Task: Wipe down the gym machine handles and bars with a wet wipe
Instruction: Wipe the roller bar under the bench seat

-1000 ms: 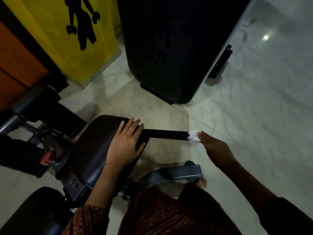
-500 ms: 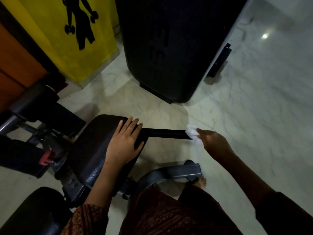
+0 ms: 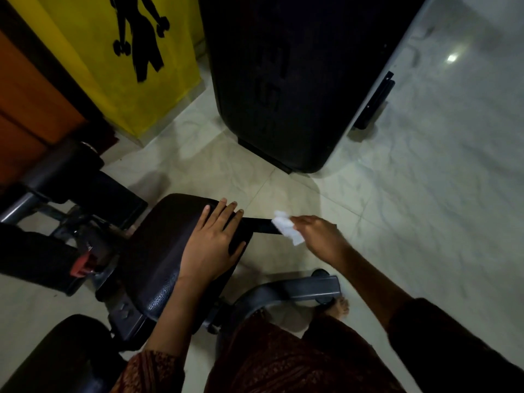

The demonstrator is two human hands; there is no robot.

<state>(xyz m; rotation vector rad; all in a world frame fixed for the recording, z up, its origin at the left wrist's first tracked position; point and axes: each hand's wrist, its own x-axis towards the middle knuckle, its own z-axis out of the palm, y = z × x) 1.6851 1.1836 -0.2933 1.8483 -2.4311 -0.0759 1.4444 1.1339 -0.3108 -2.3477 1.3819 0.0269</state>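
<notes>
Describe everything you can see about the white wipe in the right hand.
The wet wipe is a small white sheet, crumpled and thin-looking. The right hand pinches it and holds it against the black bar that juts from the seat pad, hiding the bar's far end. One loose corner hangs below the bar.

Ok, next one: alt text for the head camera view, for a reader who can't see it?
A person's right hand holds a white wet wipe against a black bar beside a padded seat, while the left hand rests flat on the seat. Beyond lie a tiled floor, a black machine housing and a yellow panel with a weightlifter figure.
</notes>
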